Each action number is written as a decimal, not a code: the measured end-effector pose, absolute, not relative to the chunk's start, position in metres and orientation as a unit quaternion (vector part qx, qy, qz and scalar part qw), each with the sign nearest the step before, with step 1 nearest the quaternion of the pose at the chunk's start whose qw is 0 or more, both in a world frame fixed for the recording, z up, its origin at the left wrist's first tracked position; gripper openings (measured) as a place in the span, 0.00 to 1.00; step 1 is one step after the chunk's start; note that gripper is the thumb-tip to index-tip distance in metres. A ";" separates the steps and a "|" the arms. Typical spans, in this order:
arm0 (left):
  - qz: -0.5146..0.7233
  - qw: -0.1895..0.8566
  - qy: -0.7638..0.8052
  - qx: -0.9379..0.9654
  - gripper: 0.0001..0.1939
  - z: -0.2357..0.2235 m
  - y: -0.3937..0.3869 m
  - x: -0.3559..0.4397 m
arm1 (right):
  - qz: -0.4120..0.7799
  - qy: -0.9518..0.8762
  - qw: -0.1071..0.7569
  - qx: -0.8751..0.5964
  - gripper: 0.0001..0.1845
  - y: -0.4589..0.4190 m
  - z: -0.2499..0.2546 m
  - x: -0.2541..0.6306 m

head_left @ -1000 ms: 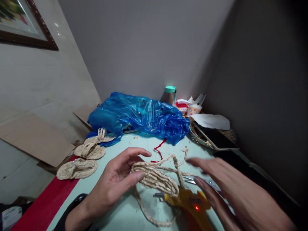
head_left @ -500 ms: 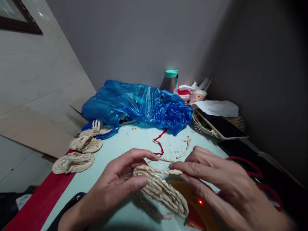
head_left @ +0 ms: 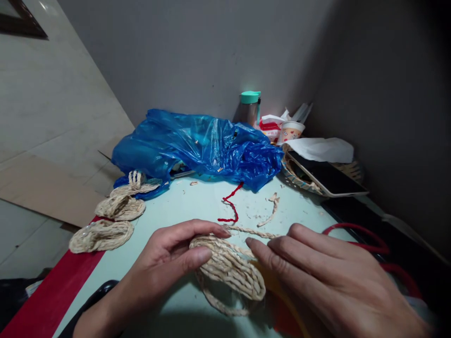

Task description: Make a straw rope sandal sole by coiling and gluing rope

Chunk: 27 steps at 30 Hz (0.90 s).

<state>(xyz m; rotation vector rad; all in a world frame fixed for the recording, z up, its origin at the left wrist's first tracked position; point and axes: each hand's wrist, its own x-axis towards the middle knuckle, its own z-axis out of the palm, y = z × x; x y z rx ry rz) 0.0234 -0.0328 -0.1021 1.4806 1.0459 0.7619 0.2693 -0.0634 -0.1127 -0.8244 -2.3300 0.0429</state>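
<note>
Here, woven straw sole (head_left: 230, 270) between left fingers (head_left: 201, 256), right fingers (head_left: 262, 251) pinching its cord

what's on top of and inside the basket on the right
A dark-screened device and white paper lie across the basket. Something dark shows inside, too shadowed to name; the rest is covered.

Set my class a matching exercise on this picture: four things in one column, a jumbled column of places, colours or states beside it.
1. woven straw piece
2. plastic bag
3. flat dark-screened device
4. bottle

A. blue and crumpled
B. topped with a turquoise lid
C. in the left hand
D. leaning on a basket

Pairs: 1-C, 2-A, 3-D, 4-B
</note>
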 end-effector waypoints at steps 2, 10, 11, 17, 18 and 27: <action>0.330 0.540 0.464 0.620 0.09 -0.101 -0.034 0.024 | -0.003 -0.883 0.352 -0.309 0.13 -0.062 -0.113 0.267; 0.328 0.500 0.483 0.640 0.09 -0.101 -0.035 0.027 | -0.055 -0.881 0.356 -0.306 0.13 -0.061 -0.117 0.264; 0.332 0.494 0.487 0.640 0.09 -0.101 -0.036 0.027 | -0.054 -0.883 0.353 -0.305 0.13 -0.061 -0.118 0.264; 0.327 0.493 0.500 0.632 0.08 -0.103 -0.036 0.030 | -0.050 -0.895 0.325 -0.302 0.14 -0.060 -0.114 0.263; 0.326 0.493 0.503 0.630 0.07 -0.103 -0.036 0.029 | -0.050 -0.895 0.324 -0.302 0.14 -0.060 -0.113 0.262; 0.300 0.530 0.497 0.618 0.08 -0.105 -0.032 0.025 | -0.010 -0.884 0.273 -0.379 0.09 -0.067 -0.119 0.254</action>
